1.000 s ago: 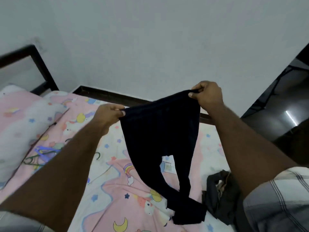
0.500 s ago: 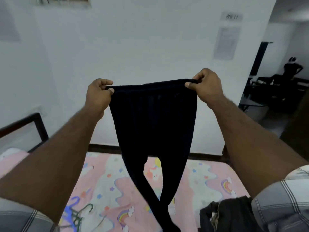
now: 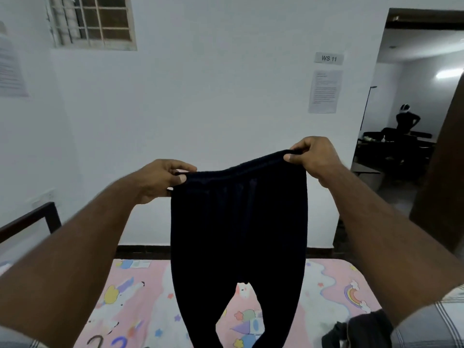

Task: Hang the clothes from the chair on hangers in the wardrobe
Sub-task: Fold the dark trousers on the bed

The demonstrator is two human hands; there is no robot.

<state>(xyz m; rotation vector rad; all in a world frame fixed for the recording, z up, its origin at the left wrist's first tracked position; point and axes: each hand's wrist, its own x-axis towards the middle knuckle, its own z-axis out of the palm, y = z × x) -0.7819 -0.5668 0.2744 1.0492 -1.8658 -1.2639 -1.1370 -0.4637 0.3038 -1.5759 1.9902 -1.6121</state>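
Item one, far left: a paper sheet (image 3: 11, 69) on the side wall, print too blurred to read, and below it the dark bed frame (image 3: 37, 217) at the bed's left edge. Item two, upper left: a barred window (image 3: 94, 21) set in the white wall. Item three: my left hand (image 3: 157, 179), raised in front of me, fingers and thumb curled tight round the left end of the waistband. Item four, centre: the black trousers (image 3: 238, 234), held up in the air by the waistband between my two hands, front spread flat, both legs hanging straight down over the bed and running out of view at the bottom edge. Item five, beneath: the bed, covered in a pink cartoon-print sheet (image 3: 140, 297), with hanger hooks (image 3: 108, 341) just showing at its near left edge. Item six: my right hand (image 3: 313, 154), a little higher than the left, pinching the right end of the waistband. Item seven, on the wall: a label reading "WS 11" (image 3: 329, 58) above a printed notice (image 3: 325, 91). Item eight, near right corner of the bed: a dark crumpled garment (image 3: 356, 330) beside my checked sleeve (image 3: 431, 322). Item nine, far right: an open doorway (image 3: 414, 109), with a person (image 3: 406, 119) standing in the room beyond.
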